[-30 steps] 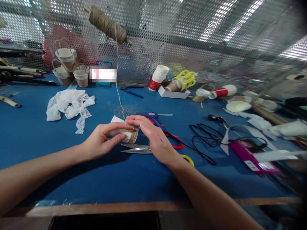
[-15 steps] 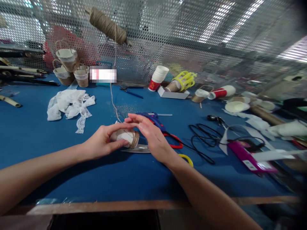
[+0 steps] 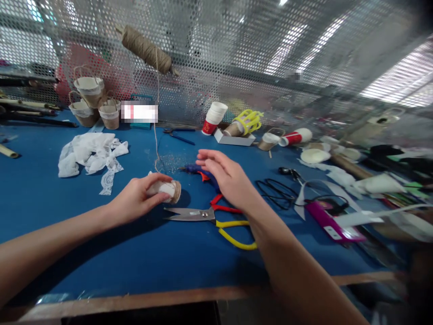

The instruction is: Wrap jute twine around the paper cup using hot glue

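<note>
My left hand point(image 3: 135, 201) grips a small white paper cup point(image 3: 165, 189) lying on its side on the blue table point(image 3: 142, 257), its base end wrapped in brown twine. A twine strand point(image 3: 156, 122) runs from the cup up to a twine spool point(image 3: 146, 49) hung on the mesh wall. My right hand point(image 3: 226, 178) hovers to the right of the cup with fingers stretched and apart, holding nothing. It is above a blue glue gun point(image 3: 199, 171). Scissors point(image 3: 209, 219) with red and yellow handles lie just in front of both hands.
White lace point(image 3: 89, 153) lies at left, twine-wrapped cup baskets point(image 3: 89, 101) at back left. Stacked cups point(image 3: 214, 117), a yellow holder point(image 3: 248, 121), black scissors point(image 3: 291, 174), black cord point(image 3: 274, 192) and a magenta tool point(image 3: 329, 216) crowd the right. The table's wooden edge point(image 3: 135, 300) runs along the front.
My right hand has lifted off the cup and moved right, fingers spreading. The left hand keeps the cup, turned a little. The view shifted, uncovering the scissors' handles.
</note>
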Available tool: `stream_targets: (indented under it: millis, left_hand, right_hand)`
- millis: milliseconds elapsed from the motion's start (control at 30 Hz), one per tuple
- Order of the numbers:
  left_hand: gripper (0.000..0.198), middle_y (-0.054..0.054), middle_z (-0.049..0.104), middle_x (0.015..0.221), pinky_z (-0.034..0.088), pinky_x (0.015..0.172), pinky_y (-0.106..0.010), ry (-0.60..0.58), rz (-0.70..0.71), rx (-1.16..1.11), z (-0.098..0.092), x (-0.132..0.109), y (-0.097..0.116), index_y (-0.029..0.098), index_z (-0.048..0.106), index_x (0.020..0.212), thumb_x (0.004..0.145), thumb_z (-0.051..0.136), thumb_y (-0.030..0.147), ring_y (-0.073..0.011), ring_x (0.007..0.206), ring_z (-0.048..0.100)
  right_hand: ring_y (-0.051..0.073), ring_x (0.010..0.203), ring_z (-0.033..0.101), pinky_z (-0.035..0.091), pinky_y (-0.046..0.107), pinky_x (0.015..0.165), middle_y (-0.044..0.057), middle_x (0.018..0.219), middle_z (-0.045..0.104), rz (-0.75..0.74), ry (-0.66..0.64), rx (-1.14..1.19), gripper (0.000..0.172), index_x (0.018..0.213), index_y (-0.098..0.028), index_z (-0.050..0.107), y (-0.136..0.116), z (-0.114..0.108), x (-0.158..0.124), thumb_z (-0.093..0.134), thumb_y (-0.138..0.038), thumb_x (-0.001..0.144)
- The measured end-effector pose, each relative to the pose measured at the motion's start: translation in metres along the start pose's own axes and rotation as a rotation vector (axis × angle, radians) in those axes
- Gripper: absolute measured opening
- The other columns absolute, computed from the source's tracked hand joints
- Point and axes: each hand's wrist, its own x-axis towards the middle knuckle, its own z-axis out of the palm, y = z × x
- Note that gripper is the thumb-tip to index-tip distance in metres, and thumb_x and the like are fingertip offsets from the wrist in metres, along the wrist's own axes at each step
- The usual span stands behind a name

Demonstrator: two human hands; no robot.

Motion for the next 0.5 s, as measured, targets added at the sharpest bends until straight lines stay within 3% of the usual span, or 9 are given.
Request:
stream_targets:
  millis: [100,167,267,400,500]
  left_hand:
    - [0.033,-0.006,0.067,0.092,0.045,0.061,-0.026,0.050,-0.037,-0.015,0.000,0.003,-0.005,0.017,0.054,0.109,0.081,0.050,0.035,-0.0166,0.069,0.061]
    - [0.033,-0.006,0.067,0.090,0.045,0.063,-0.026,0.052,-0.053,-0.010,0.002,0.004,-0.009,0.017,0.054,0.108,0.081,0.049,0.035,-0.0164,0.070,0.061]
    - [0.031,-0.005,0.067,0.088,0.045,0.066,-0.026,0.035,-0.054,-0.001,0.005,0.005,-0.013,0.017,0.056,0.106,0.084,0.044,0.034,-0.0165,0.072,0.061]
    - [0.031,-0.004,0.067,0.084,0.044,0.065,-0.026,0.064,-0.036,0.002,0.008,0.004,-0.013,0.017,0.058,0.102,0.089,0.034,0.032,-0.0155,0.073,0.059]
    - [0.030,-0.003,0.066,0.082,0.043,0.063,-0.024,0.069,-0.049,0.027,0.009,0.003,-0.011,0.017,0.057,0.102,0.088,0.034,0.031,-0.0144,0.069,0.059]
  right_hand:
    - [0.021,0.088,0.061,0.046,0.035,0.078,0.012,0.097,0.064,0.143,0.024,-0.434,0.021,0.094,-0.015,0.059,0.016,-0.018,0.013,0.051,-0.017,0.076]
    - [0.023,0.072,0.062,0.046,0.035,0.068,0.010,0.074,0.064,0.190,-0.015,-0.504,0.005,0.069,-0.016,0.060,0.033,-0.022,0.018,0.059,-0.013,0.065]
    - [0.020,0.057,0.058,0.044,0.031,0.057,0.005,0.057,0.058,0.219,-0.077,-0.524,0.017,0.050,-0.019,0.051,0.057,-0.017,0.022,0.063,-0.011,0.057]
    - [0.021,0.066,0.058,0.044,0.030,0.059,0.008,0.067,0.060,0.244,-0.048,-0.501,0.014,0.057,-0.019,0.051,0.072,-0.010,0.025,0.062,-0.010,0.058]
    - [0.022,0.069,0.059,0.045,0.031,0.060,0.010,0.075,0.062,0.293,-0.028,-0.438,0.014,0.074,-0.016,0.055,0.063,-0.015,0.026,0.060,-0.013,0.061]
